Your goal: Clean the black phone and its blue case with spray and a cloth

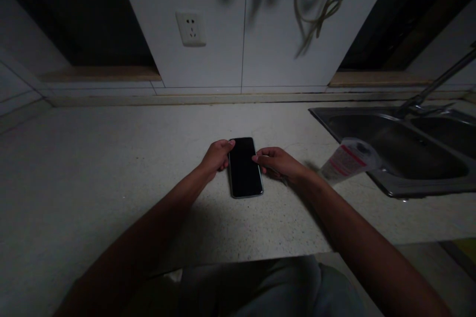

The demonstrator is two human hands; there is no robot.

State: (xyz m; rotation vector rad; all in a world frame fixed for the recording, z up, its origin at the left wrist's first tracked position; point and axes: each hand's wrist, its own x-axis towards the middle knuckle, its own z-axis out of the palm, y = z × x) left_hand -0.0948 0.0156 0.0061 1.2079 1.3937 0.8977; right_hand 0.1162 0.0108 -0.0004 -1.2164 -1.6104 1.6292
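A smartphone (245, 168) with a dark screen and a pale rim is at the middle of the worktop, its screen facing up. My left hand (217, 157) grips its upper left edge, thumb on the corner of the screen and fingers curled at the side. On the opposite edge, my right hand (277, 162) pinches the phone's side, the thumb tip touching the rim. A thin strip shows below the right fingers, too dim to make out. Whether the phone rests flat or is slightly raised I cannot tell.
To the right, a clear plastic cup (345, 161) with red print stands beside the steel double sink (401, 143) and its tap (416, 101). A wall socket (191, 28) and a looped cord (323, 15) are on the tiled wall. The speckled worktop (111, 158) ends near my body.
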